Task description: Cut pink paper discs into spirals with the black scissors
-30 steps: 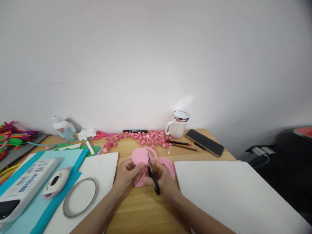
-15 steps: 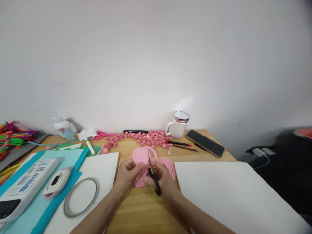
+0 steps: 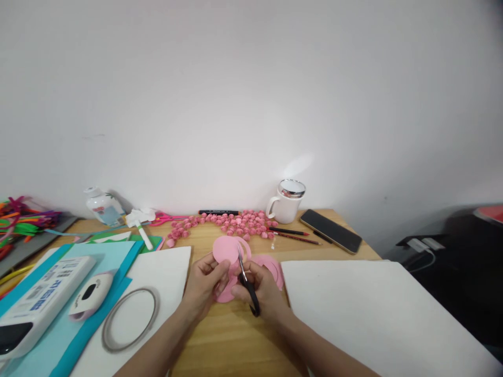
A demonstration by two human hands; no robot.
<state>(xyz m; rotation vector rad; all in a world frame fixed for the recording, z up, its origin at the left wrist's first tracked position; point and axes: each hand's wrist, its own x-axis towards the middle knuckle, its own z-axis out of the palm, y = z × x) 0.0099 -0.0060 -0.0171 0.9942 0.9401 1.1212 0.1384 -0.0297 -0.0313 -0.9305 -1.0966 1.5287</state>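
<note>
Between finger and thumb, my left hand pinches a round piece of pink paper and holds it up above the wooden table. My right hand is closed round black-handled scissors, whose blades lie at the right edge of the paper disc. A cut pink strip curls off behind the blades. Under my hands lies more pink paper, and to the right are pink paper rings. My fingers hide part of the scissors' handles.
Many small rolled pink paper flowers lie at the back beside a white mug. Pencils and a phone lie to the right. White sheets flank my arms; a tape ring and a white bottle are left.
The paper disc has turned and shifted slightly in my left hand, and the cut strip behind it sits a little further left. The scissors stay at the disc's edge.
</note>
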